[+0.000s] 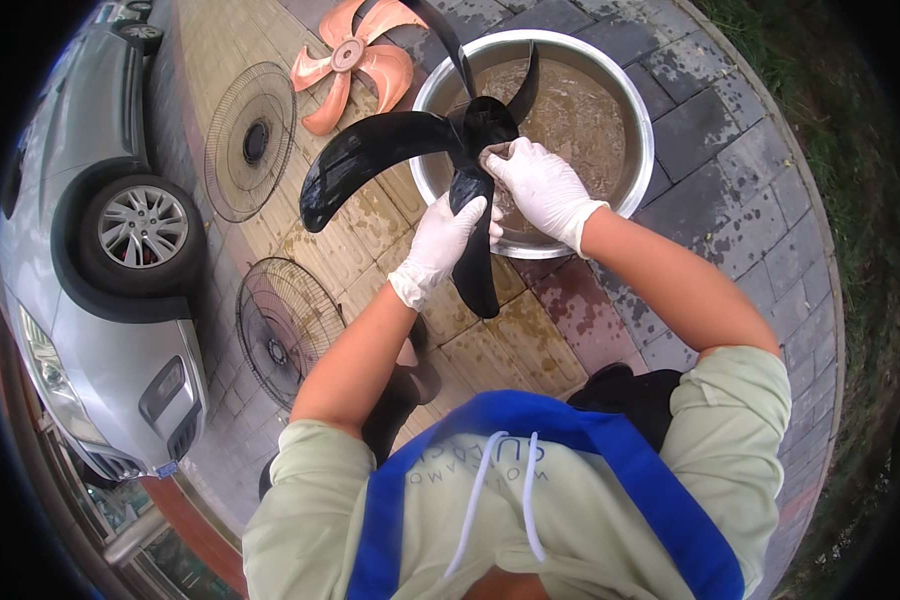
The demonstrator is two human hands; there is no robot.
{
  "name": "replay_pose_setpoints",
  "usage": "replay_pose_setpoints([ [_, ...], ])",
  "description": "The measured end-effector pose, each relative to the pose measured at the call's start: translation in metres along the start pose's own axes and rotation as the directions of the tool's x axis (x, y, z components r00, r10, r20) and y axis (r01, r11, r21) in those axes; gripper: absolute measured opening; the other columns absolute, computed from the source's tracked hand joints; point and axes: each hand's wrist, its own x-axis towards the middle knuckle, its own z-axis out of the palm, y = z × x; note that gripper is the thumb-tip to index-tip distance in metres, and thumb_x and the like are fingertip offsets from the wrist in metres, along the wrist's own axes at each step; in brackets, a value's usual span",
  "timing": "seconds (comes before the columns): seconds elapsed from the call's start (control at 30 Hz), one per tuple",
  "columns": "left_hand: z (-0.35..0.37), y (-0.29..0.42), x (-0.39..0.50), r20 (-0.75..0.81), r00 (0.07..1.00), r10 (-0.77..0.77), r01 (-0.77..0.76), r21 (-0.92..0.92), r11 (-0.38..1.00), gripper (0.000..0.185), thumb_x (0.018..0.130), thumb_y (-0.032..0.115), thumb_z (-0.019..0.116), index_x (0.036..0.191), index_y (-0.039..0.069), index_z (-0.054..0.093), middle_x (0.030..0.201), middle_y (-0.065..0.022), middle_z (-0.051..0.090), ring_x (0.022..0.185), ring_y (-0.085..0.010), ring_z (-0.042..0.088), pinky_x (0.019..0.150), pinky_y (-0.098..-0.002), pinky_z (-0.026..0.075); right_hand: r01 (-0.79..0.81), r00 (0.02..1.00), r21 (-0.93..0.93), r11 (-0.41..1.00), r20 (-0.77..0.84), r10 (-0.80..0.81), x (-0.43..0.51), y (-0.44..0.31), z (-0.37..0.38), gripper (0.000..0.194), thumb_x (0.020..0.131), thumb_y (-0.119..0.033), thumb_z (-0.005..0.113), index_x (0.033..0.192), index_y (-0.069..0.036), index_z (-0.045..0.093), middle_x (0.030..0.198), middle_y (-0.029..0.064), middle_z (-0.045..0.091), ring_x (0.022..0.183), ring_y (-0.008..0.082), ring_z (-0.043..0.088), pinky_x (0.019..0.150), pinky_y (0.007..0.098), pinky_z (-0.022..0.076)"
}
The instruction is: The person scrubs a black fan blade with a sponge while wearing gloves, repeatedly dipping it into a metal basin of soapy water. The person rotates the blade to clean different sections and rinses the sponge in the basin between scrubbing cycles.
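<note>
A black plastic fan blade with several wet, glossy vanes is held above a large round metal basin of murky brown water. My left hand, in a white disposable glove, grips one vane near its root, thumb on top. Near the hub, my right hand, gloved alike, pinches a small greyish-brown cloth against the blade. The fingertips of my right hand are partly hidden by the cloth and its own knuckles.
An orange fan blade lies on the paving left of the basin. Two round wire fan guards rest farther left. Beyond them a silver car is parked. Wet grey paving meets a grass edge at the right.
</note>
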Motion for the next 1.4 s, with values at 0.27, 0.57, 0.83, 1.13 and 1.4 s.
replay_pose_setpoints([
  [0.27,-0.003,-0.005,-0.002,0.034,0.999,0.02,-0.022,0.057,0.998,0.019,0.098,0.017,0.057,0.106,0.001,0.053,0.091,-0.0096,0.067,0.075,-0.016,0.067,0.07,-0.0296,0.057,-0.074,0.992,0.635,0.769,-0.033,0.123,-0.006,0.001,0.025,0.021,0.092,-0.01,0.052,0.108,-0.002,0.063,0.085,0.0152,0.058,0.077,0.026,0.061,0.072,0.0371,0.0517],
  [0.57,-0.044,-0.001,0.003,-0.018,0.998,0.052,-0.053,-0.048,0.997,0.025,0.097,0.022,0.059,0.11,0.0,0.059,0.097,-0.011,0.068,0.079,-0.0168,0.067,0.074,-0.03,0.057,-0.319,0.941,0.697,0.643,0.15,0.304,-0.029,0.053,0.012,0.021,0.089,-0.016,0.054,0.092,-0.005,0.071,0.068,0.0133,0.065,0.061,0.0238,0.062,0.064,0.0337,0.0475],
  [0.83,-0.071,0.025,0.003,0.02,0.995,0.101,-0.1,-0.059,0.993,0.037,0.096,0.021,0.06,0.125,-0.001,0.056,0.096,-0.0078,0.068,0.08,-0.0148,0.067,0.076,-0.0295,0.056,-0.347,0.938,0.418,0.84,0.139,0.318,-0.039,0.072,0.029,0.022,0.081,-0.011,0.055,0.095,-0.005,0.071,0.092,0.0206,0.068,0.092,0.0354,0.064,0.083,0.0415,0.0489],
  [1.13,-0.068,0.051,-0.006,0.073,0.991,0.113,-0.121,0.104,0.987,0.028,0.097,0.017,0.059,0.119,0.0,0.059,0.096,-0.0087,0.069,0.08,-0.014,0.067,0.074,-0.0276,0.056,-0.17,0.915,0.695,0.699,-0.153,0.374,-0.007,0.052,0.02,0.025,0.081,-0.007,0.053,0.102,0.0,0.066,0.1,0.0199,0.06,0.098,0.0357,0.059,0.088,0.04,0.046],
  [1.4,-0.043,0.038,-0.005,0.079,0.991,0.107,-0.117,0.125,0.985,0.023,0.097,0.018,0.058,0.111,-0.001,0.06,0.095,-0.0091,0.069,0.08,-0.0145,0.067,0.075,-0.0275,0.055,0.174,0.94,0.402,0.899,-0.34,-0.03,0.02,-0.004,0.002,0.028,0.077,0.001,0.057,0.104,-0.004,0.066,0.1,0.0121,0.055,0.094,0.0297,0.056,0.08,0.0362,0.0475],
])
